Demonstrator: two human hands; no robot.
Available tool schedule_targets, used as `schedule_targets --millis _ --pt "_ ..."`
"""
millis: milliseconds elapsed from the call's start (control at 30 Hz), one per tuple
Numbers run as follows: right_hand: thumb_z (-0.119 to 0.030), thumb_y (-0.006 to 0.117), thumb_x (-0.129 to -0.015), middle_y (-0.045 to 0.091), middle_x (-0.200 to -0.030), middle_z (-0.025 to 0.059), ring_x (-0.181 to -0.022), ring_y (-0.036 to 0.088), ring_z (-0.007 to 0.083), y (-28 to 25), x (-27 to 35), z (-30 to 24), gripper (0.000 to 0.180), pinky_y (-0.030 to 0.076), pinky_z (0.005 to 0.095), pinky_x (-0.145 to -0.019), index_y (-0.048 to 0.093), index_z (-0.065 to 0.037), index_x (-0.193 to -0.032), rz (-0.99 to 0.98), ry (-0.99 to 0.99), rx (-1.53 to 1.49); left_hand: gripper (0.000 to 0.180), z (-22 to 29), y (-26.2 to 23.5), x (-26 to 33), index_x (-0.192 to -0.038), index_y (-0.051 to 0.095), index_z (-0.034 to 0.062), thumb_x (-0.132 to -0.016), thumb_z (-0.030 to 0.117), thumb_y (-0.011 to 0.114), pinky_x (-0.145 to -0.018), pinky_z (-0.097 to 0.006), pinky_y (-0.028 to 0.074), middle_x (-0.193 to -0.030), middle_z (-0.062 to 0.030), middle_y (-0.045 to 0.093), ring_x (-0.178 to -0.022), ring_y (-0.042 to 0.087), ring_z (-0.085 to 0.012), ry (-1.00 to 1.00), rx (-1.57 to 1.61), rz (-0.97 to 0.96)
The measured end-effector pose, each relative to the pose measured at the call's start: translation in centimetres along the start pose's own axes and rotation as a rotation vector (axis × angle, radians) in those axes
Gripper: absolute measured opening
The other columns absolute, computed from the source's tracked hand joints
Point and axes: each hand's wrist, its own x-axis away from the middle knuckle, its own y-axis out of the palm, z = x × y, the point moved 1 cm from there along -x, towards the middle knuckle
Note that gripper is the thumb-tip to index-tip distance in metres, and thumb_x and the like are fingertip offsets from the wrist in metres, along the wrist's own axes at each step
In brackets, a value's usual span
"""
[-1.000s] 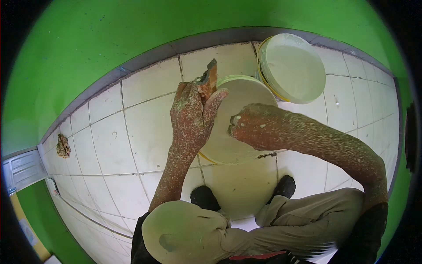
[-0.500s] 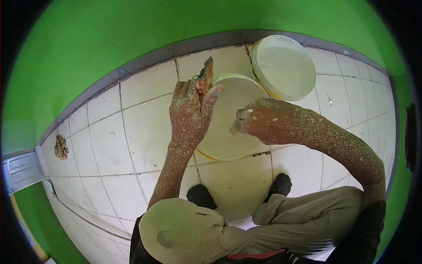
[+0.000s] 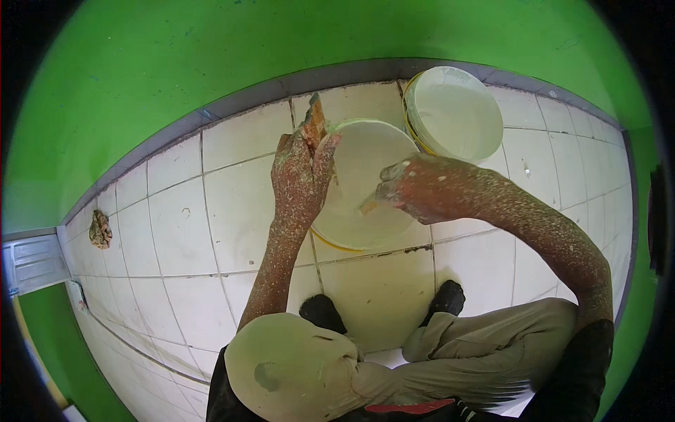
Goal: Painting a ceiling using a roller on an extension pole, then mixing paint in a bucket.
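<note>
Speckled with pale splashes, my left hand [image 3: 301, 169] is closed round a scraper-like tool [image 3: 313, 121] with an orange-brown, wood-coloured body and a dark jagged edge. It is at the left rim of a near bucket [image 3: 360, 141] holding whitish material. My right hand [image 3: 413, 188], also splattered, is over the right part of that bucket, its fingers closed. From them a short yellowish stick-like piece [image 3: 368, 206] points down and left into the bucket; the rest of it is hidden by the hand.
Behind and to the right, a second white bucket [image 3: 457, 112] with a yellow rim stands near the green wall [image 3: 246, 42]. A crumpled rag-like lump [image 3: 100, 230] lies on the white floor tiles [image 3: 239, 211] at far left. My dark-shod feet [image 3: 323, 314] are just before the near bucket.
My left hand and its tool have tilted slightly left. My right hand has shifted a little, and the yellowish piece below its fingers now shows more clearly. The view has moved slightly.
</note>
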Motion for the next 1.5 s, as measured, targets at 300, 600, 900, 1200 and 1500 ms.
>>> schedule_targets --millis 300,600,900,1200,1500 --pt "-0.012 0.062 -0.082 0.063 -0.107 0.0131 -0.1 0.063 0.0275 -2.1 2.2 -1.5 0.029 0.053 0.0425 -0.082 0.061 -0.006 -0.11 0.075 0.14 -0.166 0.041 -3.9 -1.3 -0.6 -0.097 0.06 -0.0046 -0.096 0.036 0.056 -0.066 -0.039 0.047 -0.072 -0.0167 0.057 -0.07 0.058 -0.0256 -0.215 0.141 0.053" --pt "-0.007 0.06 -0.08 0.062 -0.112 0.0141 -0.107 0.06 0.0289 -4.8 3.5 -4.5 0.033 0.051 0.0401 -0.09 0.06 -0.005 -0.113 -0.088 0.062 0.007 0.044 -5.4 -1.0 -1.9 -0.093 0.059 -0.0052 -0.097 0.039 0.054 -0.064 -0.036 0.048 -0.072 -0.0169 0.059 -0.068 0.059 -0.02 -0.194 0.188 0.018" --pt "-0.007 0.062 -0.077 0.063 -0.104 0.0121 -0.1 0.062 0.0282 -8.1 5.3 -5.9 0.035 0.052 0.0398 -0.088 0.063 -0.009 -0.112 -0.111 0.136 -0.026 0.044 -5.8 -0.8 -2.3 -0.091 0.059 -0.0044 -0.097 0.039 0.054 -0.064 -0.037 0.047 -0.07 -0.0169 0.056 -0.065 0.055 -0.0206 -0.185 0.232 0.0" --pt "-0.008 0.066 -0.076 0.064 -0.105 0.0098 -0.105 0.062 0.0265 -10.0 5.9 -6.0 0.033 0.051 0.0397 -0.089 0.066 -0.012 -0.108 0.01 0.221 0.035 0.044 -5.8 -0.5 -2.0 -0.09 0.057 -0.0043 -0.097 0.038 0.053 -0.063 -0.036 0.045 -0.071 -0.0147 0.054 -0.066 0.053 -0.021 -0.213 0.23 0.018" --pt "-0.005 0.061 -0.081 0.056 -0.129 0.0136 -0.115 0.057 0.0251 -6.4 1.5 -3.3 0.036 0.05 0.0385 -0.093 0.064 -0.013 -0.115 -0.199 0.218 0.068 0.047 -6.1 -0.4 -2.0 -0.086 0.056 -0.004 -0.097 0.042 0.053 -0.063 -0.036 0.045 -0.069 -0.0134 0.054 -0.065 0.051 -0.0194 -0.253 0.196 0.039"
